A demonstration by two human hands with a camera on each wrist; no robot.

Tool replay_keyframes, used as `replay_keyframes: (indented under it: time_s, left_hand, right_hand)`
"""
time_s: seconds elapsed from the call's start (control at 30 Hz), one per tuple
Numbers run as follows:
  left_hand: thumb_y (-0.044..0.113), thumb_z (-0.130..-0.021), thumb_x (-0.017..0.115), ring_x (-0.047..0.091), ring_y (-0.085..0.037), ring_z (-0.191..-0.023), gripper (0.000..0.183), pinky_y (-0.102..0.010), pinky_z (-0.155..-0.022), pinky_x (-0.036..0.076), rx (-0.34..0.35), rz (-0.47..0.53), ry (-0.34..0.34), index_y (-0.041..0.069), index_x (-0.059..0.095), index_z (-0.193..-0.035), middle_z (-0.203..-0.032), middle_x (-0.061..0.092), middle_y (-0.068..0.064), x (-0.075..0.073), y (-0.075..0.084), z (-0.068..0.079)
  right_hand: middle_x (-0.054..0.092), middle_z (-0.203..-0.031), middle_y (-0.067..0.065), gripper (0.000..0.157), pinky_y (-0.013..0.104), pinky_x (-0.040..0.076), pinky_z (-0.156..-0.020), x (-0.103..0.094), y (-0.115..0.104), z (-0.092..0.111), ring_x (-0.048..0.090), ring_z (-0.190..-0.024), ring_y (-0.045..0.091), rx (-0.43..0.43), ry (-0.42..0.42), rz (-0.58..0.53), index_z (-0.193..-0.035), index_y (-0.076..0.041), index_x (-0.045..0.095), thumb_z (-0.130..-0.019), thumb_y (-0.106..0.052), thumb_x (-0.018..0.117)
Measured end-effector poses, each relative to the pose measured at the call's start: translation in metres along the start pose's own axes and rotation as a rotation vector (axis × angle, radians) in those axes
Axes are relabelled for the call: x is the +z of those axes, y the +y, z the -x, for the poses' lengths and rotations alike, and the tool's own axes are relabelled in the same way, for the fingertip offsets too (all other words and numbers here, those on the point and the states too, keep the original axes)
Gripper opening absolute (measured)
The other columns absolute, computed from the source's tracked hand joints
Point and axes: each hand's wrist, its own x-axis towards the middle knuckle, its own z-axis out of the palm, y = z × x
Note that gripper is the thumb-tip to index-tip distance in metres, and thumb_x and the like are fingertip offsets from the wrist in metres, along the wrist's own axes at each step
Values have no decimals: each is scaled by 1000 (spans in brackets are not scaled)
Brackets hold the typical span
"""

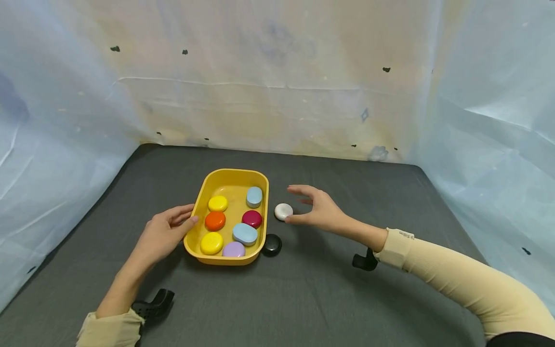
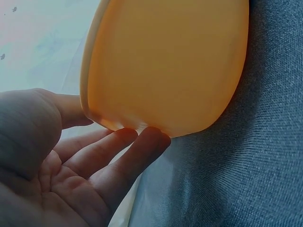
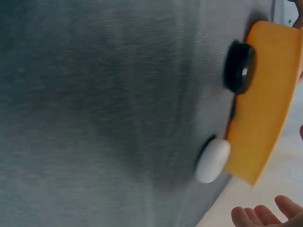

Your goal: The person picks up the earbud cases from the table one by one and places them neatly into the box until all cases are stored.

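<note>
My left hand [image 1: 166,232] holds the left side of a yellow tray [image 1: 264,193], thumb at the rim and fingers against the outer wall. The left wrist view shows that hand [image 2: 71,161] with its fingertips on the tray's side [image 2: 170,66]. Inside lie several smooth, rounded pieces in yellow, orange, light blue, dark red and lilac. To the right of the tray is a white rounded piece [image 1: 284,211]. My right hand [image 1: 318,209] hovers beside it, thumb and fingers spread, nothing gripped. In the right wrist view, that hand's fingers [image 3: 265,215] appear apart from the white piece [image 3: 213,161].
A black rounded piece [image 1: 271,245] lies against the tray's lower right corner. Dark grey cloth [image 1: 303,299] covers the table. Pale plastic sheeting [image 1: 277,96] walls in the back and both sides. Each wrist carries a black mount [image 1: 365,260].
</note>
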Motion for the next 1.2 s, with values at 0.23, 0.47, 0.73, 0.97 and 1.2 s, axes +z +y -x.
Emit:
replay_keyframes:
  time_s: [0.23,0.47,0.73,0.97,1.2]
  left_hand:
    - [45,-99,57,54,-38,-122,64,-53,-94,48,-10,0,-3,3,45,-146,-134,57,-20,0,1,-1]
    - [44,-99,57,54,-37,-122,64,-52,-93,48,-5,7,0,3,45,-146,-134,57,-20,1,1,-1]
    - [43,-99,57,55,-37,-121,63,-52,-93,48,-5,8,6,2,46,-146,-134,57,-21,0,2,0]
    - [43,-99,57,54,-38,-122,63,-52,-93,49,-11,13,3,2,45,-146,-135,56,-22,-1,3,1]
    - [41,-100,57,56,-37,-120,62,-52,-92,49,6,0,12,1,46,-145,-133,58,-21,0,2,1]
  right_hand:
    - [43,-150,4,81,48,41,-104,-3,19,4,44,-133,34,66,-13,16,-147,-12,47,-78,-30,86]
    - [46,-148,1,79,50,43,-101,-5,29,0,48,-128,40,121,13,1,-144,-19,51,-76,-32,88]
    - [55,-140,8,74,44,43,-103,3,39,-8,51,-128,31,90,3,-67,-140,-4,54,-76,-22,88]
    - [59,-135,9,71,41,43,-103,12,44,-17,54,-124,28,131,5,-89,-137,-2,56,-75,-19,88]
    - [56,-133,23,64,47,40,-105,13,17,-14,51,-125,37,119,-2,-141,-132,7,56,-77,-4,85]
